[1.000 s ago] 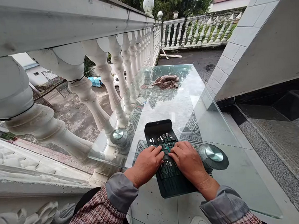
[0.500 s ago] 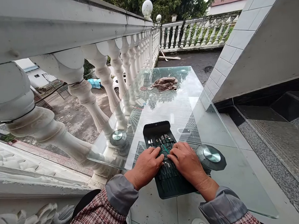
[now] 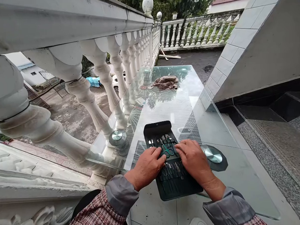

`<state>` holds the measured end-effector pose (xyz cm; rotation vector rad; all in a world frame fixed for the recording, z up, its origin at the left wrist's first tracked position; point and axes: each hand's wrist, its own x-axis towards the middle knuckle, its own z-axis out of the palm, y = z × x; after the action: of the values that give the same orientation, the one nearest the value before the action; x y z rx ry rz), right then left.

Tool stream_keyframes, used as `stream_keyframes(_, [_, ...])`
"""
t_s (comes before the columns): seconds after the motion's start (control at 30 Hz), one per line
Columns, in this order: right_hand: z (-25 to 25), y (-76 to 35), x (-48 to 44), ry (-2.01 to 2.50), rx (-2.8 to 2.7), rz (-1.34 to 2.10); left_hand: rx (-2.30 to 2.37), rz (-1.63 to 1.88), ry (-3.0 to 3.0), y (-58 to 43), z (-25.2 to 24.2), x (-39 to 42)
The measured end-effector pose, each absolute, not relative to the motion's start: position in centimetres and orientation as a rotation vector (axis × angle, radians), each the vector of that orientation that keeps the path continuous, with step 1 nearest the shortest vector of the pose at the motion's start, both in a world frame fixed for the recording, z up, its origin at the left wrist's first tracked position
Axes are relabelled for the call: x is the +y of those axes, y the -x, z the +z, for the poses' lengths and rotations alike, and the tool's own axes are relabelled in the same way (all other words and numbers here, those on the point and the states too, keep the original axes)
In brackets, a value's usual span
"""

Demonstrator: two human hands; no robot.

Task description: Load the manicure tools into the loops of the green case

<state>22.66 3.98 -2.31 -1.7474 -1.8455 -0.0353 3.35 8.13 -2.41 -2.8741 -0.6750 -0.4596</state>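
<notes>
An unfolded dark manicure case (image 3: 179, 189) lies on the near end of the glass table. Metal nail tools (image 3: 173, 167) sit in rows of loops inside it. Green-handled scissors (image 3: 168, 152) are tucked in its middle, between my hands. My left hand (image 3: 147, 165) is closed over the case's left side, its thumb and fingertips close to the scissors' handles. At the right side my right hand (image 3: 194, 161) has its fingers bent, thumb and fingertips together over the tools. Whatever lies between those fingertips is hidden.
The glass tabletop (image 3: 223, 185) extends forward, carrying a crumpled brown cloth (image 3: 165, 82) at its far end and a small card (image 3: 140, 101) on the left. A white baluster railing (image 3: 99, 71) borders the left; dark stone steps (image 3: 276, 127) rise on the right.
My right hand has shifted slightly right, away from the scissors, uncovering their handles and more tools. My left hand stays nearly where it was.
</notes>
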Motion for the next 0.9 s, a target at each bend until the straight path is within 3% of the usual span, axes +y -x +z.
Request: stream_keyframes(0.9, [-2.5, -21.5, 4.5, 1.761, -1.953, -0.102, -0.655, -0.426, 2.898, -3.7, -2.4, 8.3])
